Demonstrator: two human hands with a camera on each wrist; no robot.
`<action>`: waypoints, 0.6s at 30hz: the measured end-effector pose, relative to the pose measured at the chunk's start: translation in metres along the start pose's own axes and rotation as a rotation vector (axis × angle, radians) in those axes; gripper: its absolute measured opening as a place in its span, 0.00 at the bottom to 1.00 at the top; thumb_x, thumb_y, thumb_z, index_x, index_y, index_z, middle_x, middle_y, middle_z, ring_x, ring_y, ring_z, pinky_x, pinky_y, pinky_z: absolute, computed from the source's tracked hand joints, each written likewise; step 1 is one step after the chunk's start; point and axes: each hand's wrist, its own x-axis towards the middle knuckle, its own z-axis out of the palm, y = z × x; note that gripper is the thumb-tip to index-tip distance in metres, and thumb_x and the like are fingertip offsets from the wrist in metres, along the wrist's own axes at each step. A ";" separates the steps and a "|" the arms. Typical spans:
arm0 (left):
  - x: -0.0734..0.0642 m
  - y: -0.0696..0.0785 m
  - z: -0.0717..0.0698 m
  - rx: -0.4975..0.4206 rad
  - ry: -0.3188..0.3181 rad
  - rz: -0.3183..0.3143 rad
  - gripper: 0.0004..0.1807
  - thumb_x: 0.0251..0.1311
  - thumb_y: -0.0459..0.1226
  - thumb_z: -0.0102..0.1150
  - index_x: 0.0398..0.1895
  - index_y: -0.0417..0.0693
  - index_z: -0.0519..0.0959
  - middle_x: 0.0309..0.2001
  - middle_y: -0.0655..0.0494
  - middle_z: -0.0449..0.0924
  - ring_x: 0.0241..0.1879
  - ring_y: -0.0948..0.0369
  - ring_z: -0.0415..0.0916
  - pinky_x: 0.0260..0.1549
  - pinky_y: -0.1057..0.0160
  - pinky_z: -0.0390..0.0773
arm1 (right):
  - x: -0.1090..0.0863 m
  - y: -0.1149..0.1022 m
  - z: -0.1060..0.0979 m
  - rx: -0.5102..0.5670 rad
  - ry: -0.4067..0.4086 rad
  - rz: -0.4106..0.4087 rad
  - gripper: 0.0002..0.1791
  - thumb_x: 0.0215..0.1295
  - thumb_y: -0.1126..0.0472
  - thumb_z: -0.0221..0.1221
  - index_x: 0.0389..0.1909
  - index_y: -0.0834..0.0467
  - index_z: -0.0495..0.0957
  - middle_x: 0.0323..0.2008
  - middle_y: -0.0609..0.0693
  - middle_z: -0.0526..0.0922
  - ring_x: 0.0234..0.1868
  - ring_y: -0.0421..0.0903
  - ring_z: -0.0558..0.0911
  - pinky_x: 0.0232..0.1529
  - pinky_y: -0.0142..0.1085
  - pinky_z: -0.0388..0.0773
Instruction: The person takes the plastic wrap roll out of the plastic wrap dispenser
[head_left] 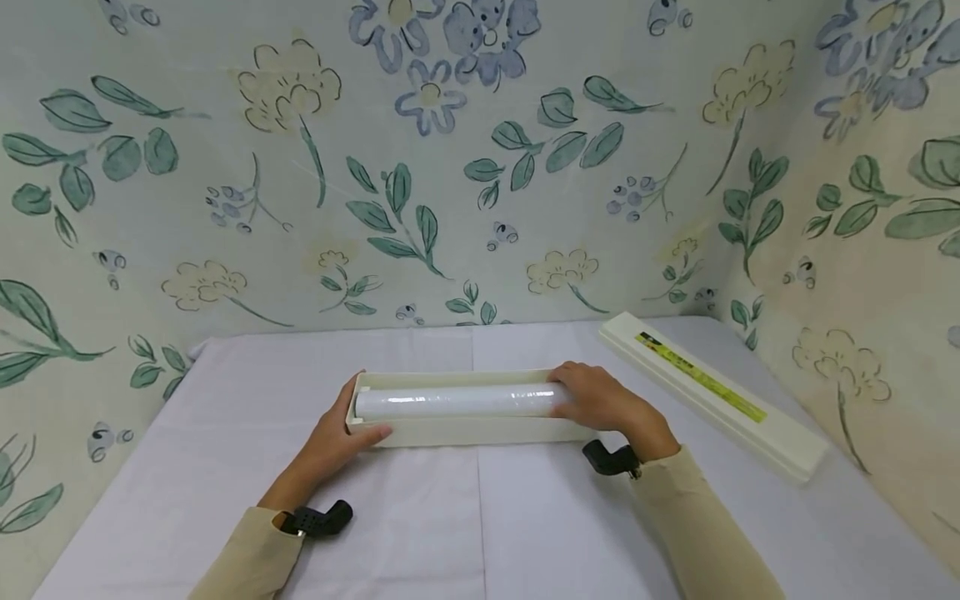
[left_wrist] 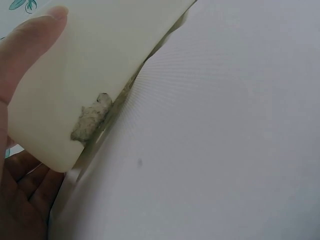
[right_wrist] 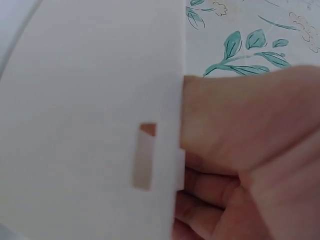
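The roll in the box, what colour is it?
The roll is shiny white, best seen in the head view.

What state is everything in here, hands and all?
Box: open at the top.
Roll: lying lengthwise inside the box.
Lid: off, lying to the right, yellow-green label facing up.
White cloth: spread out, with a crease down the middle.
Left hand: gripping the box's left end.
Right hand: curled at the roll's right end, apparently holding it.

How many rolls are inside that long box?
1: the white roll lies lengthwise in the box, its right end covered by the right hand. Any beneath it would be hidden.
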 end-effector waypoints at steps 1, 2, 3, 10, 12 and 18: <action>0.000 0.000 0.000 -0.003 -0.003 -0.002 0.55 0.53 0.52 0.68 0.77 0.57 0.42 0.65 0.46 0.64 0.58 0.48 0.68 0.57 0.38 0.66 | 0.000 0.000 0.000 0.000 -0.002 0.001 0.24 0.60 0.57 0.65 0.55 0.62 0.75 0.51 0.53 0.77 0.46 0.49 0.75 0.48 0.46 0.74; 0.000 0.000 0.000 -0.005 -0.005 -0.004 0.55 0.53 0.53 0.68 0.77 0.58 0.42 0.66 0.46 0.64 0.58 0.48 0.68 0.57 0.38 0.66 | 0.000 0.000 0.001 -0.002 -0.003 0.001 0.24 0.61 0.57 0.65 0.56 0.62 0.75 0.52 0.54 0.77 0.46 0.50 0.75 0.48 0.47 0.74; 0.000 0.000 0.000 -0.011 -0.008 -0.004 0.55 0.53 0.53 0.68 0.77 0.58 0.42 0.66 0.46 0.64 0.59 0.48 0.67 0.57 0.38 0.65 | 0.000 0.001 0.001 -0.001 -0.004 -0.001 0.25 0.61 0.57 0.65 0.56 0.62 0.74 0.52 0.54 0.77 0.46 0.50 0.75 0.48 0.47 0.74; 0.006 0.002 -0.003 -0.034 -0.003 0.009 0.55 0.53 0.51 0.69 0.77 0.59 0.43 0.64 0.47 0.66 0.57 0.50 0.69 0.56 0.39 0.68 | 0.001 0.000 -0.007 0.062 0.006 0.020 0.27 0.61 0.57 0.65 0.59 0.63 0.72 0.54 0.56 0.76 0.48 0.51 0.74 0.50 0.48 0.73; 0.004 0.000 -0.001 -0.030 0.001 0.009 0.55 0.53 0.51 0.69 0.77 0.58 0.43 0.64 0.47 0.67 0.56 0.50 0.69 0.55 0.40 0.69 | -0.001 0.000 -0.006 0.081 0.006 0.012 0.27 0.61 0.58 0.65 0.58 0.64 0.72 0.53 0.56 0.76 0.48 0.51 0.75 0.50 0.48 0.73; 0.000 -0.003 0.002 -0.026 0.012 0.007 0.56 0.51 0.53 0.70 0.77 0.60 0.43 0.63 0.49 0.67 0.55 0.50 0.70 0.54 0.41 0.70 | -0.005 -0.001 -0.004 0.103 0.032 -0.017 0.26 0.59 0.59 0.66 0.57 0.64 0.72 0.51 0.55 0.77 0.46 0.50 0.75 0.49 0.48 0.74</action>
